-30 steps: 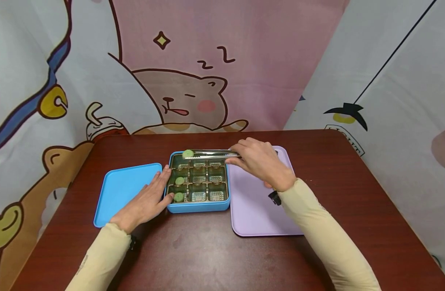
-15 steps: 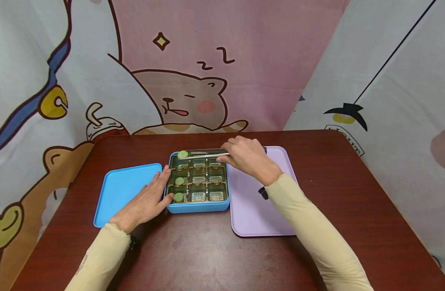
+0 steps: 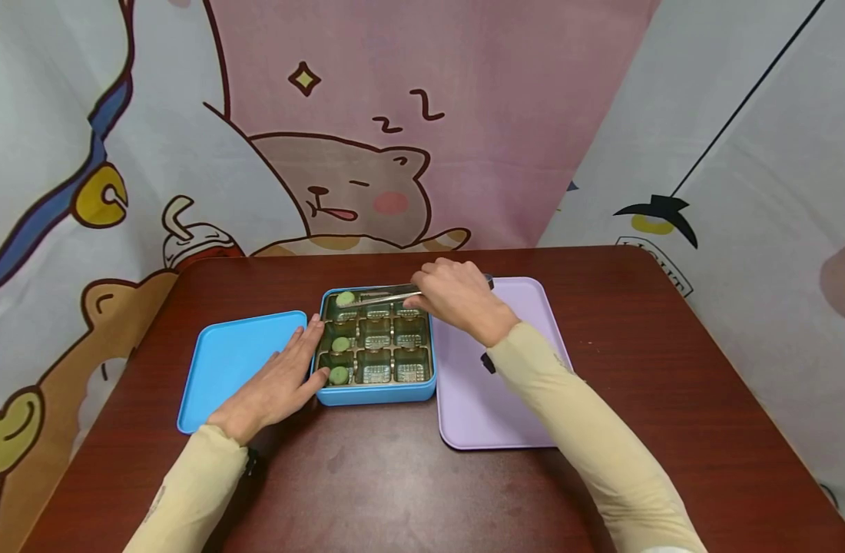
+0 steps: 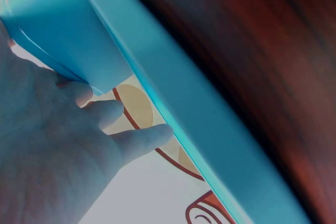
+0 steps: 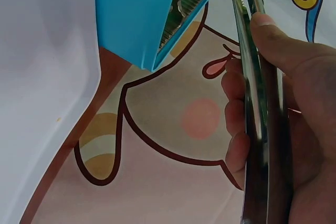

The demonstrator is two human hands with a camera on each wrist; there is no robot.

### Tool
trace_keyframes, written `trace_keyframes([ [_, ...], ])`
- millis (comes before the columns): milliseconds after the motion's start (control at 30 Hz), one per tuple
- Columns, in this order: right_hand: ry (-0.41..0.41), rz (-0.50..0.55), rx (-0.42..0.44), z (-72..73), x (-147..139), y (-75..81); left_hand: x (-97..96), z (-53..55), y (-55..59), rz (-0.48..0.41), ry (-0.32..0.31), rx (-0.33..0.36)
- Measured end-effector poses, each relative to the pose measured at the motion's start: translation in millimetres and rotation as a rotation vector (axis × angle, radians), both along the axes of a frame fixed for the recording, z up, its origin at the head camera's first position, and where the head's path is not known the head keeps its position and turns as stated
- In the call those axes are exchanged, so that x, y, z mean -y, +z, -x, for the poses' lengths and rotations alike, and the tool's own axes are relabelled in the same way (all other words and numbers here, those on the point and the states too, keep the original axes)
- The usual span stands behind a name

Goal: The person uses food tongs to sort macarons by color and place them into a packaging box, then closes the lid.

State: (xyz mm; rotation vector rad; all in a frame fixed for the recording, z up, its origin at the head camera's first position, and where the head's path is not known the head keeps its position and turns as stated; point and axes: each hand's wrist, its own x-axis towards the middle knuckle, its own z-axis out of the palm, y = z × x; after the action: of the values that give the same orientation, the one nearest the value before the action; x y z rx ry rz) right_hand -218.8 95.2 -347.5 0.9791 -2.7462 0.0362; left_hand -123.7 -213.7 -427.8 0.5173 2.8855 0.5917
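Observation:
A blue box (image 3: 377, 395) on the table holds a gold insert divided into several square compartments. Green round pieces (image 3: 340, 344) lie in the middle and front compartments of its left column. My right hand (image 3: 460, 301) grips metal tongs (image 3: 388, 298), also seen in the right wrist view as tongs (image 5: 257, 93) with thumb on one arm and fingers round the other. The tips reach into the back left compartment, right at a third green piece (image 3: 345, 298). My left hand (image 3: 273, 382) rests with straight fingers along the box's left side.
Left of the box lies a blue lid (image 3: 239, 357), partly under the left hand. On the right is a purple tray (image 3: 498, 407), overlapped by the right forearm. The dark wooden table (image 3: 381, 476) meets a cartoon-printed cloth (image 3: 505, 115) at its far edge.
My right hand has moved left with the tongs, and the green piece at their tips has come down into the back left compartment. My left hand has stayed in place.

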Motion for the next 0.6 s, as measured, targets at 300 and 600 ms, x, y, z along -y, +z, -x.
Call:
trace_keyframes([
  [300,-0.02,-0.099,0.014,3.5,10,-2.9,-0.3,-0.9,0.0,-0.001,-0.003,-0.014],
  [600,-0.02,-0.129,-0.003,4.0,19,-0.6,-0.4,-1.8,1.5,0.001,-0.002,-0.014],
])
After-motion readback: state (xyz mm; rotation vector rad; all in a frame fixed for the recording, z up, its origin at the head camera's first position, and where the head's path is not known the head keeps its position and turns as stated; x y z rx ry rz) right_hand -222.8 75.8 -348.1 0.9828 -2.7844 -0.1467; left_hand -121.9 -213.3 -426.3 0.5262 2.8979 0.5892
